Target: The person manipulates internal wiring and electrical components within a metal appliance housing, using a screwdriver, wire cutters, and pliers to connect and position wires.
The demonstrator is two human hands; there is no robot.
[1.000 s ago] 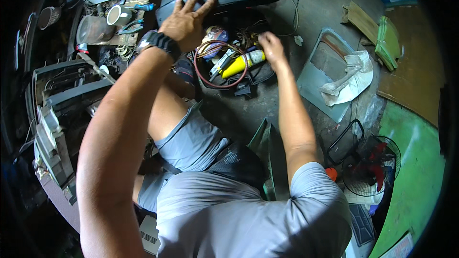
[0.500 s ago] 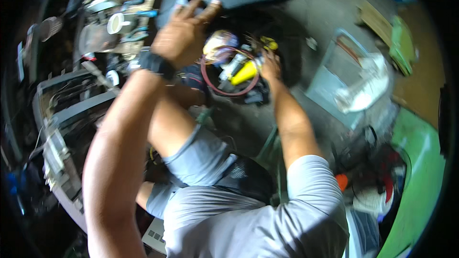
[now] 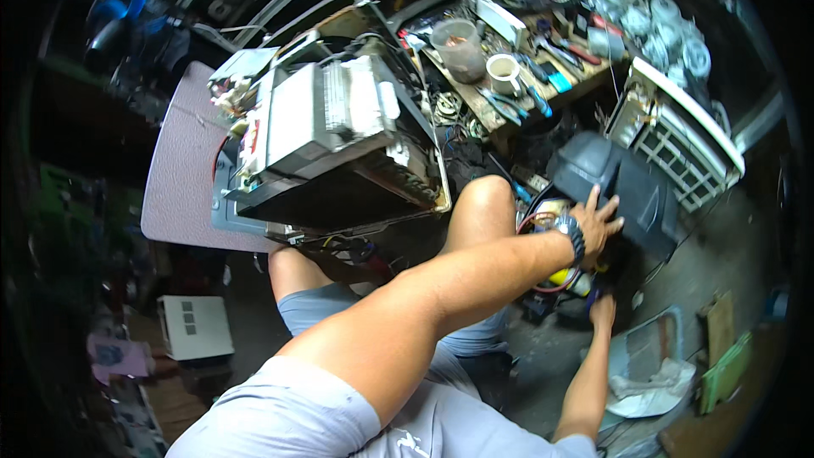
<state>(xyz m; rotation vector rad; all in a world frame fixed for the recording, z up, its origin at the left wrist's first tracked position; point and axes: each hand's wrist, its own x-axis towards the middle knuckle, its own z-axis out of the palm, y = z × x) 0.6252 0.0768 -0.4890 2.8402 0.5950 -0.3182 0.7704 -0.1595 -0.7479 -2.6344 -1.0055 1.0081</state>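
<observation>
My left hand, a dark watch on its wrist, reaches across to the right with fingers spread. It lies against the dark grey plastic lid of a toolbox that stands raised on the floor. Below the hand, partly hidden by my forearm, the box holds a yellow item, a reddish coiled hose and other jumbled things. My right hand is at the box's near right side, by a small dark purplish thing; its fingers are too small and hidden to read.
An opened appliance with a white metal housing stands ahead on the left. Behind it, a wooden bench carries a mug, a clear tub and several pliers. A white grille panel leans at right; a pale blue frame lies on the floor.
The view has swung left, bringing the appliance and bench into sight. My left hand stays at the dark lid, and my right hand stays at the box's right side.
</observation>
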